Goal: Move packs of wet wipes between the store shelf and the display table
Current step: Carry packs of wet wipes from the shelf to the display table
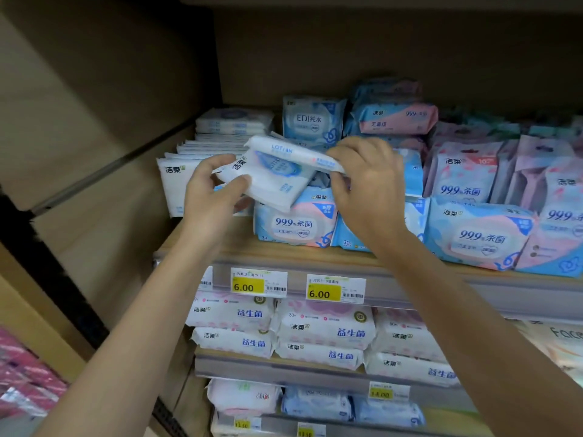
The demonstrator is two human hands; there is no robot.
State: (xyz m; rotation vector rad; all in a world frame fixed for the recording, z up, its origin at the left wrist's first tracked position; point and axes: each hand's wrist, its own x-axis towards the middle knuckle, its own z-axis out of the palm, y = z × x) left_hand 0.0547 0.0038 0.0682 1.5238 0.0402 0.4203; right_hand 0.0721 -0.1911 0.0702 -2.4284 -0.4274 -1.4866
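The white packs point(277, 175), apparently two with one laid on the other, are held in the air at frame centre, just in front of the stock on the top shelf point(299, 255). The left hand point(211, 197) grasps the lower pack at its 9 o'clock end, thumb on the face and fingers curled behind. The right hand point(369, 181) pinches the upper pack at its 3 o'clock end. Judged step: transfer at the shelf; whether the packs are coming off or going on cannot be told. The display table is not in view. If placing, the next move calls for a free slot, probably by the upright row point(175, 184) at 9 o'clock of the hands, with the packs turned on edge to match. If removing, draw both packs toward 6 o'clock without dragging neighbours. Top shelf contents: blue-pink packs point(295, 223) lying flat below the held packs and on toward 3 o'clock, with more piled behind at 12 o'clock. Price tags point(258, 282) sit on the front rail. The lower shelf point(277, 367), at 6 o'clock, holds pink-white packs point(325, 329) stacked flat.
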